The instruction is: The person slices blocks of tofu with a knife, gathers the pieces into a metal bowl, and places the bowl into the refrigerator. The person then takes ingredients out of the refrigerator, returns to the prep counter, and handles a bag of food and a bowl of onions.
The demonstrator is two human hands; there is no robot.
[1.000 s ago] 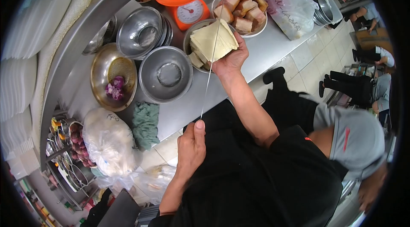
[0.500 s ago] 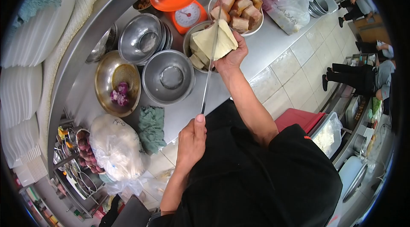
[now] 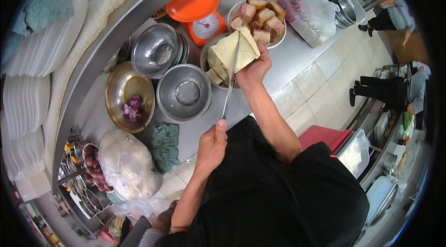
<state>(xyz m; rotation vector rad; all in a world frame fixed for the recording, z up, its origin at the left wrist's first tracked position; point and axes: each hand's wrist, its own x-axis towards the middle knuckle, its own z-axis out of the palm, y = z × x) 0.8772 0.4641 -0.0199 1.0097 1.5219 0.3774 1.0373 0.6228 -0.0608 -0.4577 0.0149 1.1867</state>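
My left hand (image 3: pixel 211 149) is closed around the handle of a long knife (image 3: pixel 228 90). Its blade reaches up across a pale yellow block of tofu (image 3: pixel 246 51), which has cut lines on top. Fingers curled beneath and beside it, my right hand (image 3: pixel 255 68) holds the tofu over a metal bowl (image 3: pixel 204 61). Cut tofu pieces (image 3: pixel 216 73) lie in that bowl, partly hidden by the block. Beyond it, a white bowl (image 3: pixel 282 37) holds thick chunks of meat (image 3: pixel 263 16).
An orange scale (image 3: pixel 203 28) stands behind the tofu bowl. Left are an empty metal bowl (image 3: pixel 184 92), stacked bowls (image 3: pixel 155 49), a pan (image 3: pixel 114 91) with purple onion, and a green cloth (image 3: pixel 165 147). A plastic bag (image 3: pixel 309 14) lies right. Other people stand across the aisle.
The view has shifted slightly, and the knife and tofu are tilted a little differently. More cut tofu shows in the bowl. Part of another person now appears at the lower left.
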